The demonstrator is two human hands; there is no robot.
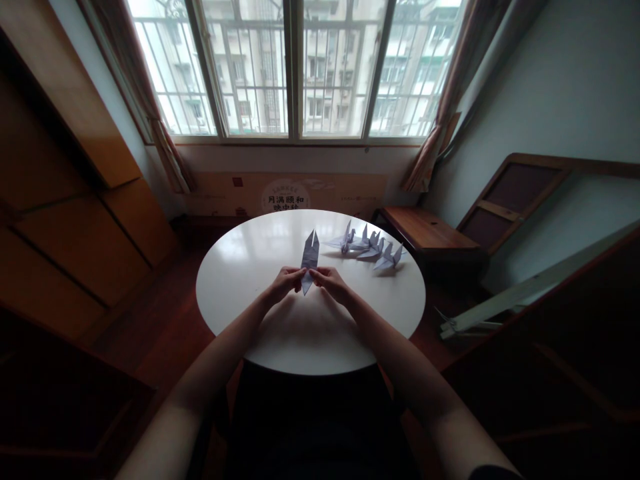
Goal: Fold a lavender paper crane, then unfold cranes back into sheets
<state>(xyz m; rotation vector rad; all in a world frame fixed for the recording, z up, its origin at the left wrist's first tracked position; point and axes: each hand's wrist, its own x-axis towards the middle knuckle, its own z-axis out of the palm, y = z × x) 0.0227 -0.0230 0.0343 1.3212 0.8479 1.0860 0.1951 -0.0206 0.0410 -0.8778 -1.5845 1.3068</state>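
Observation:
A folded sheet of grey paper (311,252), long and narrow with a slit running down from its far tip, is held upright above the round white table. My left hand (289,280) pinches its lower left edge between thumb and fingers. On the other side, my right hand (327,279) grips the lower right edge in the same way. The paper's near point sticks out below both thumbs. Beyond my right hand, several folded paper cranes (385,257) stand bunched together on the table's far right.
The round white table (225,287) reaches close to my body. A wooden bench (425,227) stands behind it on the right, near a leaning wooden frame (515,193). Wooden cabinets (75,253) line the left. A printed box panel (345,190) lies below the barred window (330,73).

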